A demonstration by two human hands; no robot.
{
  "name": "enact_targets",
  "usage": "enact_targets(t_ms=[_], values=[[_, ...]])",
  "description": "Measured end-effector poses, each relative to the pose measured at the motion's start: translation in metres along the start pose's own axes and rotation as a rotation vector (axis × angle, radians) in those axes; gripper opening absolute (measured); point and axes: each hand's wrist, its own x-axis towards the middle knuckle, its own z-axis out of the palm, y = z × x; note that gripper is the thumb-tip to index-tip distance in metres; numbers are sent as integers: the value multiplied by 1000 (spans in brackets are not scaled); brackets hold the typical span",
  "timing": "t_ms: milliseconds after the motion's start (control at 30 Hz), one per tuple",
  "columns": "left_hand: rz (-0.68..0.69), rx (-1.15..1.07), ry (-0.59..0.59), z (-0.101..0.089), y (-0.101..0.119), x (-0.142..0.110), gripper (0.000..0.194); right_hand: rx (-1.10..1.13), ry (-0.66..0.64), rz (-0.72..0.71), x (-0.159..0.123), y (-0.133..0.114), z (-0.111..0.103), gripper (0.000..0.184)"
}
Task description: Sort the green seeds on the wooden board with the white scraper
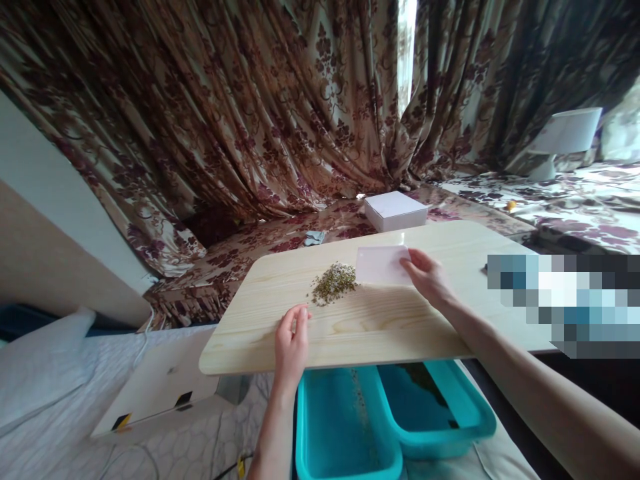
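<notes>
A heap of small mixed green, brown and whitish grains (334, 283) lies on the pale wooden tabletop (390, 327). My right hand (425, 272) pinches the right end of a translucent whitish plastic sheet (380, 265). The sheet's left edge is beside the heap's right side. Near the table's front edge, my left hand (293, 337) is loosely cupped, thumb up, just in front and to the left of the heap. Nothing shows in it, and part of its fingers is hidden from view.
Below the front edge stand two turquoise tubs: the left tub (345, 433) has scattered grains, the right tub (450, 437) a dark mass. Behind the table are a white box (396, 208) and a grey cloth (315, 237). A lamp (570, 133) stands far right.
</notes>
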Motion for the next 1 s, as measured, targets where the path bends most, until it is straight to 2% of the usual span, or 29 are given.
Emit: enact_targets(t_ms=[233, 400, 600, 1000], values=[[-4, 11, 3, 0, 2, 0, 40, -12, -57, 6, -3, -2, 0, 22], [-4, 8, 3, 0, 2, 0, 40, -12, -46, 8, -5, -3, 1, 22], [4, 5, 6, 0, 1, 0, 40, -31, -102, 23, -7, -5, 1, 23], [13, 10, -3, 0, 0, 0, 39, -58, -131, 9, -10, -6, 1, 24]])
